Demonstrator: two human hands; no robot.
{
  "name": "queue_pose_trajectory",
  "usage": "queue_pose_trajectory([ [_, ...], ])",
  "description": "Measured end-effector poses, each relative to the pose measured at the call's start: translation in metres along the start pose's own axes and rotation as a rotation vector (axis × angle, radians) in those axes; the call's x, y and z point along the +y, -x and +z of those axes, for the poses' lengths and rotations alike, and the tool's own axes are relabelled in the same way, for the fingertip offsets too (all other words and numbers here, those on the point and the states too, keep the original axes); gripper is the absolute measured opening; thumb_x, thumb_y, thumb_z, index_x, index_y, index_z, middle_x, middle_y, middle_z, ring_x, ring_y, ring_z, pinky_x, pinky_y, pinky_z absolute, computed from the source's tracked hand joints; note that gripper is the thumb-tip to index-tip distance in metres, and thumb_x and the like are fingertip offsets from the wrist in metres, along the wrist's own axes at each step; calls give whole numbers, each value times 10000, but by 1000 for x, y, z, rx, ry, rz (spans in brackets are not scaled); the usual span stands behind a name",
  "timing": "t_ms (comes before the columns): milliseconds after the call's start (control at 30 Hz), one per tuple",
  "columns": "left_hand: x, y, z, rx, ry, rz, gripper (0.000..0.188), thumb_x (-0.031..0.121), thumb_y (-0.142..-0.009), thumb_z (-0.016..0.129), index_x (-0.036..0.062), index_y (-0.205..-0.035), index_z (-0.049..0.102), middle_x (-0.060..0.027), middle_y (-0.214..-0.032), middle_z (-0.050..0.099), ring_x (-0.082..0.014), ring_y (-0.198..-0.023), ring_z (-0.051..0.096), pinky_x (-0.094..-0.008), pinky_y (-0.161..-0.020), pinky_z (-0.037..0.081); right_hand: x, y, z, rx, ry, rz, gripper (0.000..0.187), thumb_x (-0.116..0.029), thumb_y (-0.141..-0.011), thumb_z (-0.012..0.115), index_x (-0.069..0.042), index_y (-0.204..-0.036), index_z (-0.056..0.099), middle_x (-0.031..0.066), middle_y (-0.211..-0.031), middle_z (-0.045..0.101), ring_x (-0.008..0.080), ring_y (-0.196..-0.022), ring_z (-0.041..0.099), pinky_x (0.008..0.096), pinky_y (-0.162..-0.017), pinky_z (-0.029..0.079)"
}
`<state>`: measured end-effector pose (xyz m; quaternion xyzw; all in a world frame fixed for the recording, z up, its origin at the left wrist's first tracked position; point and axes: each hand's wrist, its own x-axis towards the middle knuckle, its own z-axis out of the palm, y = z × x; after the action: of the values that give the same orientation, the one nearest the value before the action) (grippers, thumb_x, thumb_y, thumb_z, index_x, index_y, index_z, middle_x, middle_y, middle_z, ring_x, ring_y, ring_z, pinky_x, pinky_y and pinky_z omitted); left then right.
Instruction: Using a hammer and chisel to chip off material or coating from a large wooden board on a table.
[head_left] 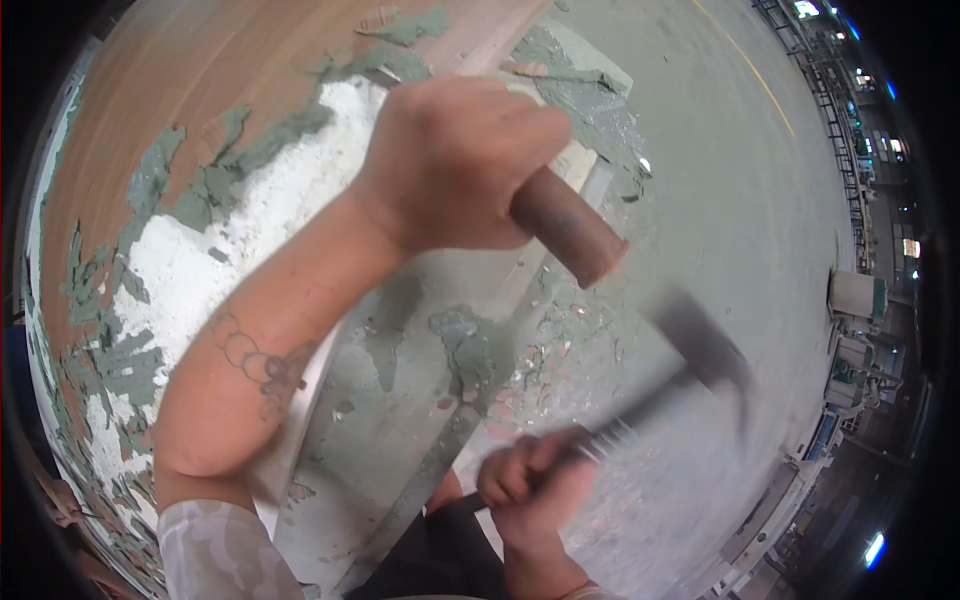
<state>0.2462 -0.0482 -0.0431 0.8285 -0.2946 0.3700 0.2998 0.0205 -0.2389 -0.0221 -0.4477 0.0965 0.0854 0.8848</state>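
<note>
My left hand (465, 150) is wrapped round the thick brown handle of a chisel (572, 228), whose butt end points down and right. Most of its blade is hidden behind the fist, at the edge of a brown board (200, 60) covered with flaking green coating. Lower down, my right hand (535, 485) grips a claw hammer (690, 345) by its dark shaft. The hammer head is smeared by motion and sits apart from the chisel's butt. Under my left forearm lies a bare white patch (270, 190) ringed by torn green flakes (215, 185).
A grey-green ledge (370, 430) runs beside the board, with chips scattered along it. Broken debris (540, 370) litters the green floor (690, 150). Machines (855, 300) and racks line the far right. Another person's hand (62, 500) shows at the left edge.
</note>
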Motion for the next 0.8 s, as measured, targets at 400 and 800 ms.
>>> queue_pose_trajectory([
  [400,-7,-1,-4,-35,-51,29,329,184,-648,841,101,-726,532,-77,-654,530,-310,-582,564,-392,-538,448,29,-26,18,-4,285,86,597,-767,-1022,404,-173,-968,407,-3,-574,339,120,-425,303,296,-401,280],
  [800,-14,-3,-11,-68,-68,-23,334,163,-551,797,144,-720,510,-39,-680,582,-292,-649,639,-426,-549,494,29,-25,30,5,277,227,608,-786,-989,450,-190,-884,391,-25,-592,346,135,-462,302,290,-421,272],
])
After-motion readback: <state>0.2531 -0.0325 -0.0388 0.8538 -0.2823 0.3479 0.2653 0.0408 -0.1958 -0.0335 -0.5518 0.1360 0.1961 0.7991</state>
